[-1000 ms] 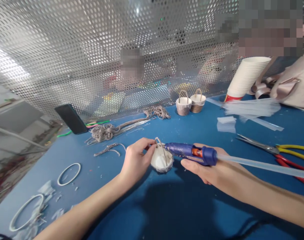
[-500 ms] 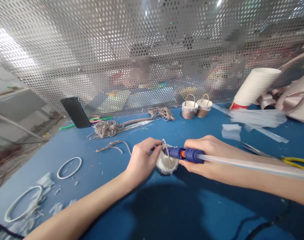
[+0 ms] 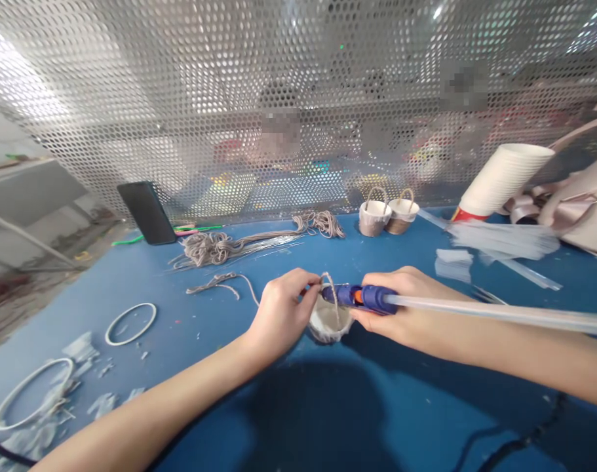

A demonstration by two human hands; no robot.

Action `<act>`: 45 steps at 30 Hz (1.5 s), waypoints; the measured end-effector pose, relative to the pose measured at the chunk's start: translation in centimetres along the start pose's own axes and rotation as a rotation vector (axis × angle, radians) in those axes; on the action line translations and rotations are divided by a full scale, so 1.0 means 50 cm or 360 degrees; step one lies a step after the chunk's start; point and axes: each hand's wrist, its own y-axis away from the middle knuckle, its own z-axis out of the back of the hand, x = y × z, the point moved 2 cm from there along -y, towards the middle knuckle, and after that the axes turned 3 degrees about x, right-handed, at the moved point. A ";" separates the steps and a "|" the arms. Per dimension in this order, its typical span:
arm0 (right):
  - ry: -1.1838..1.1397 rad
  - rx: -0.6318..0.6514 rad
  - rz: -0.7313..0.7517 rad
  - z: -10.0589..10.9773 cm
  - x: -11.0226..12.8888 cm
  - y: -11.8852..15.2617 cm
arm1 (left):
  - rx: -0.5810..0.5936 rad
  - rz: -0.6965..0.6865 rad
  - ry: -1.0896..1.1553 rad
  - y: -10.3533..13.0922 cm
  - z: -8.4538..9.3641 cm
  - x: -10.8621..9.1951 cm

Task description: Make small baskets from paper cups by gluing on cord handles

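My right hand (image 3: 396, 308) is closed round a blue glue gun (image 3: 371, 298) with a long translucent glue stick (image 3: 475, 311) running out of its back. Its nozzle points left, at the cord near the rim of a small white cup (image 3: 329, 324) on the table. A thin brown cord (image 3: 333, 288) arches over that cup like a basket handle. My left hand (image 3: 286, 305) pinches the cord's left end between thumb and finger, beside the cup rim. The nozzle tip lies close to those fingertips; whether it touches the cord I cannot tell.
Two small cups (image 3: 374, 217) with cord handles stand by the perforated metal screen (image 3: 204, 131). Cord bundles (image 3: 212, 249), a phone (image 3: 147, 213), white rings (image 3: 131, 324) and scraps lie left. Stacked paper cups (image 3: 507, 177), glue sticks (image 3: 504, 241) and a black cable (image 3: 529, 436) are right.
The view has shifted slightly. The cord arch over the cup looks rounder and stands a little more clear of the nozzle. Both hands keep their grips.
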 end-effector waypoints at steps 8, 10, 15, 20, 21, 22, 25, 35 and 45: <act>0.0289 0.0017 0.0080 -0.017 -0.007 -0.006 | 0.0009 0.0016 0.0006 -0.001 0.000 -0.002; 0.0385 0.0035 0.0104 -0.020 -0.006 -0.007 | 0.0004 0.0021 0.0003 -0.001 0.000 -0.001; 0.0542 0.0027 0.0163 -0.029 -0.010 -0.007 | -0.0010 0.0027 -0.0016 -0.003 -0.002 0.000; 0.0511 -0.0039 0.0137 -0.033 -0.013 -0.006 | -0.0019 0.0019 -0.0012 -0.003 -0.001 -0.003; 0.0509 -0.0041 0.0126 -0.033 -0.013 -0.006 | -0.0020 0.0015 -0.0013 -0.003 -0.001 -0.004; 0.0511 -0.0042 0.0116 -0.033 -0.012 -0.007 | -0.0019 0.0013 -0.0014 -0.002 -0.001 -0.004; 0.0534 -0.0041 0.0096 -0.033 -0.012 -0.007 | -0.0017 0.0014 -0.0013 -0.001 0.000 -0.003; 0.0306 0.0109 0.0062 -0.002 0.010 0.004 | -0.0012 0.0001 -0.0013 -0.003 0.002 -0.005; -0.0457 0.0100 -0.0146 0.025 0.008 0.025 | -0.0023 -0.0043 -0.0087 -0.003 0.005 -0.006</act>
